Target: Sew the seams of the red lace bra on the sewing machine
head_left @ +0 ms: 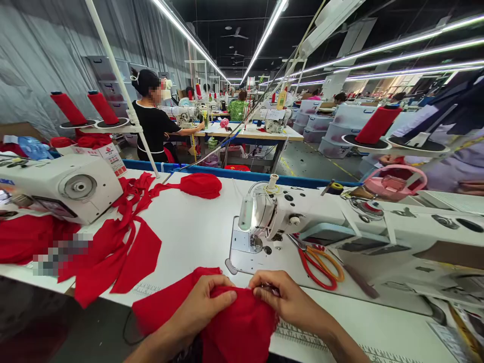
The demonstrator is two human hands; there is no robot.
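Note:
Both of my hands grip a piece of red fabric (242, 327) at the table's front edge. My left hand (206, 300) pinches its upper edge between thumb and fingers. Close beside it, my right hand (278, 295) is closed on the same edge; a small dark metallic item shows at its fingers, too little visible to name. Part of the fabric lies on the tabletop to the left, and the rest hangs over the front edge. Just beyond my hands stands a white sewing machine (298, 212) with its needle area lit.
Scissors (321, 267) with red and orange handles lie beside the machine. Red fabric pieces (139, 252) spread across the left, near a second sewing machine (64, 186). A red bundle (200, 185) lies at the back. Thread cones (379, 125) stand above. A person (151, 121) works at a farther table.

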